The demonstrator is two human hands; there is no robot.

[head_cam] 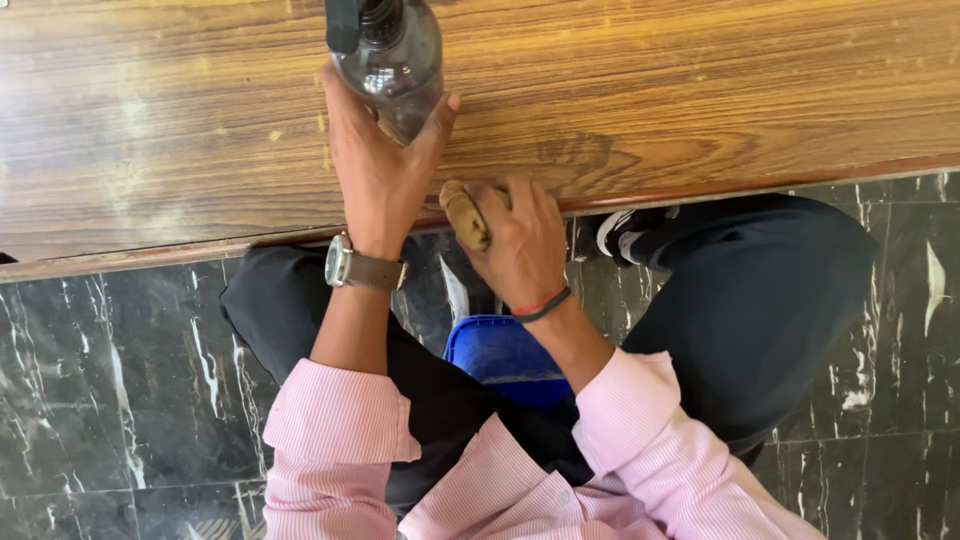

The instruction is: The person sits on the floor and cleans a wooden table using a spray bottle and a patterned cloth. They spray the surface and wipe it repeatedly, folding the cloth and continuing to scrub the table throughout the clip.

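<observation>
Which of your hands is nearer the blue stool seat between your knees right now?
Right. The right hand, clutching a tan cloth at the table edge, sits directly above the blue stool seat. The left hand is farther up the tabletop, gripping the spray bottle.

bottle [395, 60] on table [700, 90] (cloth [465, 215] nearer)

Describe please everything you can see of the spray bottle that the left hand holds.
The spray bottle is clear, smoky-grey plastic with a dark spray head, cut off by the top edge of the picture. It appears to stand on the wooden table, near its front edge; its base is hidden. The left hand wraps around its lower part, thumb on one side, fingers on the other. Whether any liquid is inside cannot be told. The right hand, holding a brownish cloth, does not touch it.
</observation>
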